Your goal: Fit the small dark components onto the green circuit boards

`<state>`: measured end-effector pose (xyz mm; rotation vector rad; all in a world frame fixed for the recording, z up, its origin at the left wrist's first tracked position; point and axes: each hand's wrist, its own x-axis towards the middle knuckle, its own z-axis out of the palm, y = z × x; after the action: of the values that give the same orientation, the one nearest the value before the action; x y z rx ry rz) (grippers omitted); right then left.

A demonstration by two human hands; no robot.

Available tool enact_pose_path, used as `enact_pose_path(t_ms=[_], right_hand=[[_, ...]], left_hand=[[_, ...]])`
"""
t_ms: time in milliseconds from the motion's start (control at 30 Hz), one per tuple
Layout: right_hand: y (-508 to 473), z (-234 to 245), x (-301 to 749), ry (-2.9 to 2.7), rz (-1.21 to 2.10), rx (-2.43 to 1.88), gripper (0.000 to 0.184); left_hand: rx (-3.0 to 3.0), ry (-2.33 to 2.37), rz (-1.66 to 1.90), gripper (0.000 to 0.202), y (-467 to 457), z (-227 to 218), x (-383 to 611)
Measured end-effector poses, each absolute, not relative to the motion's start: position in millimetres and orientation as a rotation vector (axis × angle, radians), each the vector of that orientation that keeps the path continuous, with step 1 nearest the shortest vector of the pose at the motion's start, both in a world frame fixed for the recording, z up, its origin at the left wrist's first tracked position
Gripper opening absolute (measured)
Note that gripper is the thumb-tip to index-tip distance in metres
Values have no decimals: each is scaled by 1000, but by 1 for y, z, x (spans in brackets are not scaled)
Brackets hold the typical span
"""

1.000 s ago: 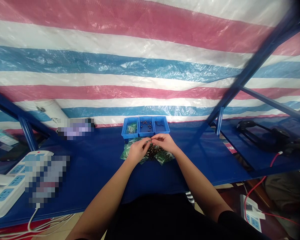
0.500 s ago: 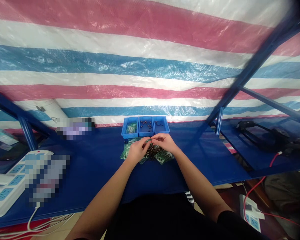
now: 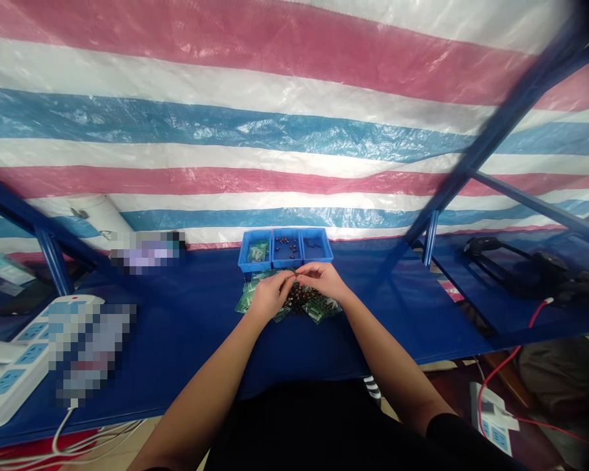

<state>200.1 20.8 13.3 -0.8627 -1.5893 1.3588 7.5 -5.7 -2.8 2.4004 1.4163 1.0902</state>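
My left hand (image 3: 271, 292) and my right hand (image 3: 322, 278) meet above a pile of small parts, fingertips pinched close together. Whatever sits between the fingertips is too small to name. Beneath and around them lie several small green plastic packets (image 3: 319, 310) and a heap of small dark, brassy metal parts (image 3: 302, 298), partly covered by my hands. Just beyond stand three joined blue bins: the left bin (image 3: 248, 267) holds green packets, the middle bin (image 3: 286, 264) a few small brassy parts, the right bin (image 3: 324, 254) thin dark pieces.
A white power strip (image 3: 39, 353) and a blurred-out object (image 3: 98, 353) with a white cable lie on the blue table (image 3: 186, 340) at left. Blue metal posts (image 3: 429, 237) frame both sides. Striped sheeting (image 3: 275, 144) hangs behind. Black gear (image 3: 520, 261) lies at right, near a red cable (image 3: 513, 356).
My fingertips have shifted very slightly against each other above the pile. Bins, packets and heap stay where they were.
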Motion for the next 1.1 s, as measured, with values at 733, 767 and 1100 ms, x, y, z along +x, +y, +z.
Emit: enact_pose_path(t_ms=[733, 767, 1100], right_hand=[[23, 9, 200, -1581, 1357, -888, 36], [23, 8, 200, -1581, 1361, -889, 36], [22, 10, 199, -1589, 1341, -871, 34]], left_hand=[[2414, 1382, 1176, 26, -2, -11, 7], [2417, 1368, 1184, 25, -2, -11, 7], [2413, 1425, 1106, 25, -4, -6, 7]])
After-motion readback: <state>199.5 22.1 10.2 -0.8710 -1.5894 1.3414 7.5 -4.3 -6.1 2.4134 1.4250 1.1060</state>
